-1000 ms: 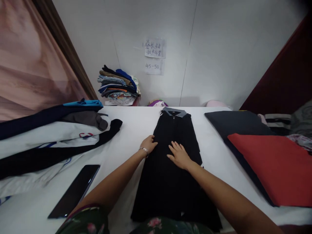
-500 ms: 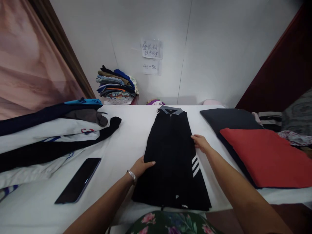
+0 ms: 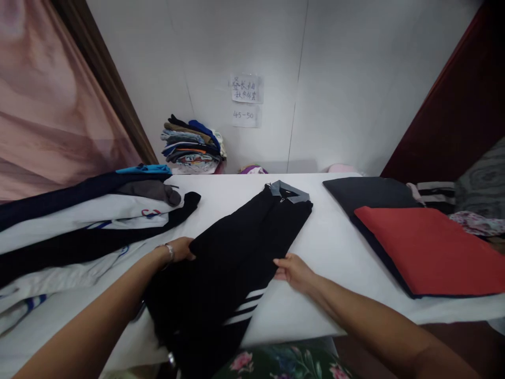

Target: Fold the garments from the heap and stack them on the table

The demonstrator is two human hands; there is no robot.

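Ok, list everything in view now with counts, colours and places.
Black garment: 1, black, grey-collared, between the hands
Table: 1, white, centre
Loose clothes: several, mixed colours, table's left
Folded stack: 1, multicoloured, back left
Purple bundle: 1, purple and white, back centre
Pink item: 1, pink, back right
Red cloth: 1, red, right
Dark folded cloth: count unclear, charcoal, under and behind the red cloth
Striped cloth: 1, black-and-pale, far right
Paper notes: 2, white, wall
Wall: 1, grey, behind
Curtain: 1, pink, left
Panel: 1, dark red, far right
Flowered clothing: 1, green and pink, bottom centre
Bracelet: 1, silvery, left wrist
Left hand: 1, gripping garment's left edge
Right hand: 1, gripping its right edge
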